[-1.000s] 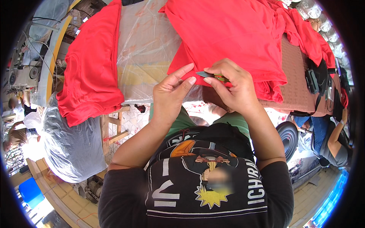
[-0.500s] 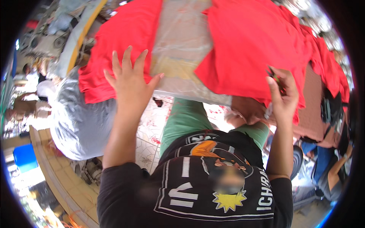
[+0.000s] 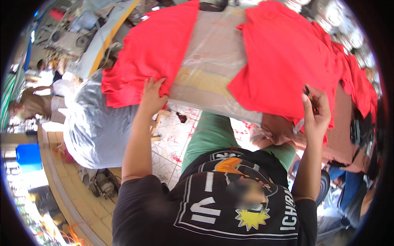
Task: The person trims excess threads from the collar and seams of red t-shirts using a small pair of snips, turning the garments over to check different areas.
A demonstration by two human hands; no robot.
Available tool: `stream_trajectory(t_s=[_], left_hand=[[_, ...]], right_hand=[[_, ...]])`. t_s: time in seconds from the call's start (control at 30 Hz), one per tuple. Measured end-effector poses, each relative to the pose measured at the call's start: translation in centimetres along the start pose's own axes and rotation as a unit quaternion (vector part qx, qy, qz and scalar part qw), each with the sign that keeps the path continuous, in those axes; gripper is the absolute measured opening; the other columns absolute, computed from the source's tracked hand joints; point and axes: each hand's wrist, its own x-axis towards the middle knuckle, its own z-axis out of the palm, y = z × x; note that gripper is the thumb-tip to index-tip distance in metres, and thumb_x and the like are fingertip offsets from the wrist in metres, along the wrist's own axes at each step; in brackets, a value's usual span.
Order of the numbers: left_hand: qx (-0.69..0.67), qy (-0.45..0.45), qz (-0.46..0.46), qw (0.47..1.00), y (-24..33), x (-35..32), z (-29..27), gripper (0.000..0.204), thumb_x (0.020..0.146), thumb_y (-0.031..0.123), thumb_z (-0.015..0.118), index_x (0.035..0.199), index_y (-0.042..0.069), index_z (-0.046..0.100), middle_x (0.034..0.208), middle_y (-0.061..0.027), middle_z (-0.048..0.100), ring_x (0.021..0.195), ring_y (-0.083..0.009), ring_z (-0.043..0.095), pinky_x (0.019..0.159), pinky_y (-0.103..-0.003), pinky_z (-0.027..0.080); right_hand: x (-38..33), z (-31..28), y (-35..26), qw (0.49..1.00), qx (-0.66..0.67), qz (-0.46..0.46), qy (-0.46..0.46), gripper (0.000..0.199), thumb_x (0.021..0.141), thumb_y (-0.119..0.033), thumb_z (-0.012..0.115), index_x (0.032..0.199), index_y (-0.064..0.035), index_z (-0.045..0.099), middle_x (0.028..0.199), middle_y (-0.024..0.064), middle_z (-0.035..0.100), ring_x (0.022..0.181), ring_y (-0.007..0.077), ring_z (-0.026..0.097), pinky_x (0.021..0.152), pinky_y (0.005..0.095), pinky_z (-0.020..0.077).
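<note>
A red garment (image 3: pixel 150 53) lies on the left part of the plastic-covered table. At its near edge my left hand (image 3: pixel 154 96) has its fingers bent on the cloth and the thumb by the edge, pinching it. My right hand (image 3: pixel 318 115) is closed around small black thread snips (image 3: pixel 312 102) with a bit of yellow-green and red. The snips' tips point up, and part of them is hidden in the palm. Below and behind this hand a second red garment (image 3: pixel 283 65) spreads over the right side of the table.
Clear plastic and a tan strip cover the table top (image 3: pixel 201 78) between the garments. At left stands a grey plastic-wrapped bundle (image 3: pixel 96 127). Brown cloth (image 3: pixel 338 127) hangs at right. Red scraps litter the tiled floor (image 3: pixel 166 147). Another person (image 3: pixel 39 102) is at far left, near a blue container (image 3: pixel 28 158).
My left hand has come down from above, fingers spread, onto the near edge of the left garment. The right hand still holds the snips. The whole view has shifted a little.
</note>
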Motion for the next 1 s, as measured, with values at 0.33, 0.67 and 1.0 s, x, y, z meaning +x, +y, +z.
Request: stream_trajectory(t_s=[0.33, 0.67, 1.0], left_hand=[[-0.152, 0.009, 0.474, 0.867, 19.6, -4.2, 3.7, 0.037, 0.079, 0.017, 0.069, 0.114, 0.009, 0.062, 0.119, -0.0108, 0.055, 0.111, -0.0319, 0.051, 0.096, -0.041, 0.042], [-0.329, 0.044, 0.181, 0.926, 23.2, -1.1, -2.6, 0.016, 0.098, 0.02, 0.049, 0.102, 0.007, 0.056, 0.081, -0.01, 0.059, 0.08, -0.0222, 0.06, 0.074, -0.033, 0.046], [-0.584, 0.061, 0.405, 0.701, 19.9, -6.0, -11.6, 0.014, 0.096, 0.01, 0.051, 0.106, 0.002, 0.057, 0.096, -0.0015, 0.057, 0.087, -0.0055, 0.052, 0.078, -0.021, 0.041]], right_hand=[[-0.4, -3.8, -0.7, 0.994, 0.031, 0.094, 0.048, 0.021, 0.08, -0.01, 0.076, 0.098, -0.0057, 0.065, 0.079, -0.0065, 0.054, 0.066, 0.0017, 0.042, 0.059, 0.0175, 0.0371], [-0.5, -0.1, 4.8, 0.971, -0.22, -0.061, -0.069, 0.022, 0.08, -0.015, 0.069, 0.101, -0.0081, 0.067, 0.1, 0.0093, 0.067, 0.08, 0.0288, 0.066, 0.068, 0.0379, 0.0538], [1.8, -17.0, 0.9, 0.956, 0.279, -0.084, 0.032, 0.017, 0.083, -0.007, 0.068, 0.096, 0.0004, 0.06, 0.093, 0.0069, 0.06, 0.081, 0.0136, 0.058, 0.074, 0.0284, 0.048]])
